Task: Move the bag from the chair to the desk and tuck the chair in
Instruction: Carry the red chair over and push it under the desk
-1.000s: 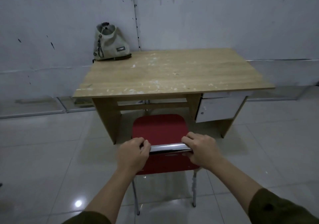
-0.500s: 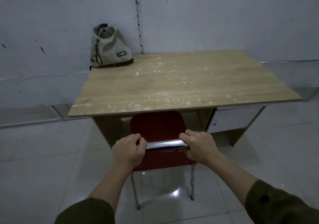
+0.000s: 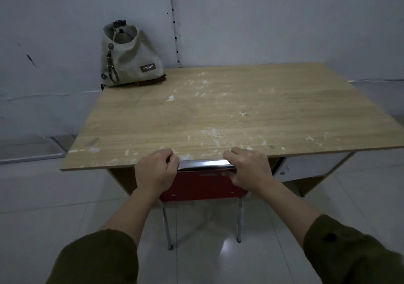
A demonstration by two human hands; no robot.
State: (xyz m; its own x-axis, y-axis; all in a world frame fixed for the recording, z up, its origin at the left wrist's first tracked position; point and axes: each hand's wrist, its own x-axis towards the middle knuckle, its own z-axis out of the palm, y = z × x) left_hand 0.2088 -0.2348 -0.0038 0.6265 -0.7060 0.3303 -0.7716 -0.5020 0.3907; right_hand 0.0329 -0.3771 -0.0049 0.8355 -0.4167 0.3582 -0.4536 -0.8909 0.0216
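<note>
1 wooden desk (image 3: 218, 113), top flecked with white marks, stood against wall. 1 red chair (image 3: 203, 185) sat pushed under desk's front edge, 2 chrome legs visible. 1 beige bag (image 3: 129, 65) stood upright on desk's far left corner, touching wall; dark label on it, writing too small to read. Left hand (image 3: 156, 170) and right hand (image 3: 248, 168), 2 total, curled closed around chrome top rail (image 3: 204, 164) of chair back.

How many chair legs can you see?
2. Both are shiny metal rear legs of the red chair: one below the left hand, one below the right hand. The front legs are likely hidden under the desk.
</note>
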